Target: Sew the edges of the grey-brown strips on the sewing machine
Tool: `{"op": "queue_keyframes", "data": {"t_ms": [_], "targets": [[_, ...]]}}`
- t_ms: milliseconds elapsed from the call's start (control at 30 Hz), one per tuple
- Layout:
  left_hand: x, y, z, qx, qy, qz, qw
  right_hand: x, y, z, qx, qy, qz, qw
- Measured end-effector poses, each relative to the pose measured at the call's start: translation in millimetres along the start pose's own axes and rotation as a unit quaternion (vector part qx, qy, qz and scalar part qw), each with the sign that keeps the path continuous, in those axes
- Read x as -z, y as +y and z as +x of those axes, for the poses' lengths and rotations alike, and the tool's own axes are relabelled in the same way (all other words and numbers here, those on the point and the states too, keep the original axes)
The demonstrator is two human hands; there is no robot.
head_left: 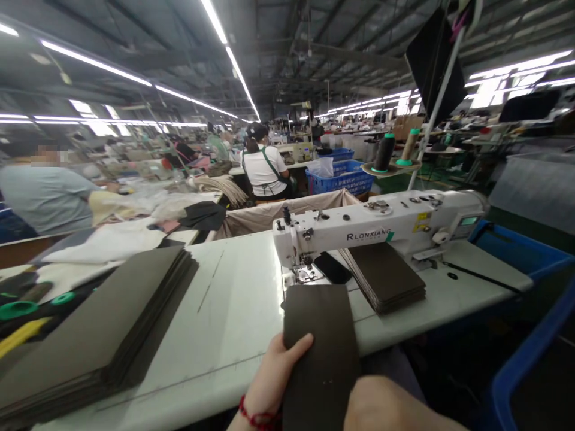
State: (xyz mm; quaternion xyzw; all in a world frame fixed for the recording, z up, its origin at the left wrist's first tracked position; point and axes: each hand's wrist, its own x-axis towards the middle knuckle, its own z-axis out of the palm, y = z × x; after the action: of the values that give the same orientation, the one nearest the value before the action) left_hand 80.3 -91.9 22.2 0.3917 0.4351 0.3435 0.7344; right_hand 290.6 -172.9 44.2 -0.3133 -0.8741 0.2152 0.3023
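My left hand (272, 374) grips the near left edge of a dark brown rectangular piece (321, 335), thumb on top, fingers hidden under it. The piece lies on the white table (233, 311) with its far end just below the needle area of the white sewing machine (377, 230). My right hand (390, 407) shows only as a wrist or forearm at the bottom edge; its fingers are hidden under the same piece. A small stack of dark pieces (386, 278) lies under the machine's arm, to the right of the needle.
A large stack of dark sheets (99, 329) covers the table's left side. Thread cones (384, 152) stand behind the machine. Blue bins (516, 251) sit at the right. A seated person in white (263, 170) and another person at the left (45, 197) work at other tables.
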Motion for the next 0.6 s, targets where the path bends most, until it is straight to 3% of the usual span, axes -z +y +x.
{"op": "queue_keyframes", "data": {"t_ms": [67, 133, 233, 300, 400, 433, 600], "targets": [[35.7, 0.7, -9.1, -0.032, 0.095, 0.094, 0.990, 3.5, 25.9, 15.6, -0.100, 0.046, -0.029, 0.993], [66.2, 1.8, -10.8, -0.099, 0.197, 0.226, 0.949, -0.3, 55.5, 33.7, -0.164, 0.095, -0.126, 0.974], [93.3, -1.0, -4.0, -0.235, 0.321, 0.441, 0.805, -20.2, 95.4, 56.6, -0.165, 0.093, -0.261, 0.947], [99.7, -5.0, 0.7, -0.292, 0.286, 0.568, 0.715, -33.3, 113.0, 65.5, -0.168, 0.090, -0.286, 0.939], [99.7, -9.6, 1.7, -0.293, 0.111, 0.704, 0.637, -40.9, 125.5, 72.3, -0.188, 0.102, -0.284, 0.935], [98.6, -10.6, 0.8, -0.284, 0.076, 0.729, 0.618, -40.7, 127.2, 74.9, -0.196, 0.108, -0.281, 0.933], [95.1, -16.1, -1.4, -0.273, 0.089, 0.769, 0.571, -38.9, 129.4, 103.4, -0.205, 0.104, -0.239, 0.943]]}}
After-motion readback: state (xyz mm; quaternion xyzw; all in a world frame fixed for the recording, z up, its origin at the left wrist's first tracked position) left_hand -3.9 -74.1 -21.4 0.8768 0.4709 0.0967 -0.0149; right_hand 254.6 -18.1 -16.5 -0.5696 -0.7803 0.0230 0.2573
